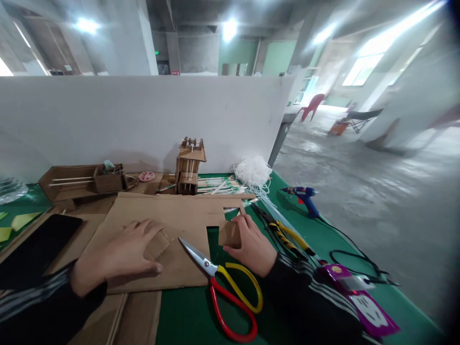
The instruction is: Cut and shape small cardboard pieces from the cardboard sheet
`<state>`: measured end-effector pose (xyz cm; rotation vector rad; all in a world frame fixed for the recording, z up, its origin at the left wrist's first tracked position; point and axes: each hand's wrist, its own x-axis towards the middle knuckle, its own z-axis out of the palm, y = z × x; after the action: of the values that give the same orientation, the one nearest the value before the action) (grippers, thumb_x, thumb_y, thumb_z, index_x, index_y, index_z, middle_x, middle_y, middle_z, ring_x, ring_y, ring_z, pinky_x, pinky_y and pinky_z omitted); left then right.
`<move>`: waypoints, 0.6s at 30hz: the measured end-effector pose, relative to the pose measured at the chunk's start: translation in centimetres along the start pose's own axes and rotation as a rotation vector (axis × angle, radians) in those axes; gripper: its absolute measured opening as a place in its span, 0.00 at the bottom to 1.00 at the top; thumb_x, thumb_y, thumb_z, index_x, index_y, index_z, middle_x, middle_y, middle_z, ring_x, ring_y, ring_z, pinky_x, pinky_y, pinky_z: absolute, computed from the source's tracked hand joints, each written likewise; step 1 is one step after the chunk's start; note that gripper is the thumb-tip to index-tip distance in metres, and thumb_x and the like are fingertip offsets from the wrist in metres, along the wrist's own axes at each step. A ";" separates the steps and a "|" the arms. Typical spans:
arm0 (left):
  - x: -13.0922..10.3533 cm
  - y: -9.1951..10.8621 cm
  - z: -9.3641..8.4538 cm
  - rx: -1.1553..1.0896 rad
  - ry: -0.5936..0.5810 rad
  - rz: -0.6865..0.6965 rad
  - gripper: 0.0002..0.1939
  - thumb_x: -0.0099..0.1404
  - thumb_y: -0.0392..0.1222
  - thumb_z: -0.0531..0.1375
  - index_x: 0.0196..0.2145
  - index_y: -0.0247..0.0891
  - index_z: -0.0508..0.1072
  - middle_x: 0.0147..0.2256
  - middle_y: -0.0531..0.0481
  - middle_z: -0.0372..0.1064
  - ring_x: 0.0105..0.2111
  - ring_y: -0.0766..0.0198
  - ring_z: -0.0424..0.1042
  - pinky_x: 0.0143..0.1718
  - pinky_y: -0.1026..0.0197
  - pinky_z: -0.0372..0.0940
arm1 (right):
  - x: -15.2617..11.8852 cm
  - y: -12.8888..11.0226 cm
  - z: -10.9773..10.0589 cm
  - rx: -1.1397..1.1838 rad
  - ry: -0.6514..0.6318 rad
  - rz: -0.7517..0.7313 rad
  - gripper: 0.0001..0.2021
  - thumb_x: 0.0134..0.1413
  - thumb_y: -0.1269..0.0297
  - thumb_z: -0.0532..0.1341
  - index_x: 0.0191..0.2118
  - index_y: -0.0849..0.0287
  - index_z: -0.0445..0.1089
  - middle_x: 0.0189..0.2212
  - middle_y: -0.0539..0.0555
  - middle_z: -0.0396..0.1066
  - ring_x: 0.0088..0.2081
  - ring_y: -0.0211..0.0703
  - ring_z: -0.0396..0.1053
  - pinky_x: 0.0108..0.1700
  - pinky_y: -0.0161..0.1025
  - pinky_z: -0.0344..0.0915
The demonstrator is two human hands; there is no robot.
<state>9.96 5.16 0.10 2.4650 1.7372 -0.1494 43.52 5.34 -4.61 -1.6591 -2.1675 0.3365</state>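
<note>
Currently, the right hand pinches a small cardboard block between thumb and fingers, right of the frame's centre. Left of centre, the left hand curves its fingers over a cardboard scrap, thumb spread apart; whether it grips the scrap, I cannot tell. Beneath that hand lies a large notched cardboard sheet. Scissors with red and yellow handles rest slightly open at lower centre, their tip over the sheet; a blue glue gun lies at right.
</note>
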 end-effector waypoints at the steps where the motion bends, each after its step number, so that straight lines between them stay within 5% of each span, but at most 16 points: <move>1: -0.2 0.5 0.7 0.005 0.010 -0.012 0.46 0.48 0.65 0.65 0.61 0.44 0.64 0.60 0.38 0.63 0.57 0.40 0.63 0.54 0.45 0.60 | 0.0 0.0 0.0 0.011 0.023 0.004 0.27 0.48 0.64 0.67 0.53 0.59 0.60 0.52 0.61 0.62 0.52 0.56 0.68 0.53 0.46 0.65; 5: -0.1 1.2 1.5 0.013 0.051 -0.019 0.35 0.59 0.55 0.58 0.62 0.45 0.62 0.58 0.37 0.64 0.56 0.40 0.64 0.52 0.42 0.60 | 0.1 0.3 -0.2 0.045 0.081 -0.015 0.24 0.54 0.74 0.58 0.57 0.58 0.57 0.49 0.59 0.67 0.46 0.51 0.72 0.47 0.43 0.67; 10: 0.2 1.3 1.2 -0.002 0.061 0.052 0.28 0.60 0.48 0.58 0.59 0.47 0.67 0.51 0.40 0.68 0.50 0.45 0.68 0.50 0.46 0.62 | 0.2 0.3 -1.1 0.091 0.162 -0.046 0.14 0.59 0.71 0.51 0.48 0.59 0.67 0.44 0.61 0.68 0.43 0.54 0.70 0.48 0.49 0.65; 18: 0.7 -0.8 2.4 -0.085 0.042 0.067 0.28 0.60 0.54 0.59 0.58 0.53 0.67 0.46 0.45 0.70 0.47 0.48 0.70 0.46 0.51 0.63 | 0.3 -0.1 -1.1 0.347 0.200 -0.047 0.22 0.51 0.73 0.53 0.53 0.59 0.66 0.47 0.58 0.70 0.47 0.51 0.70 0.52 0.46 0.65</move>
<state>9.43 5.70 -2.43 2.4785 1.6381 -0.0176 43.88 5.56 -3.53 -1.3841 -1.8744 0.4803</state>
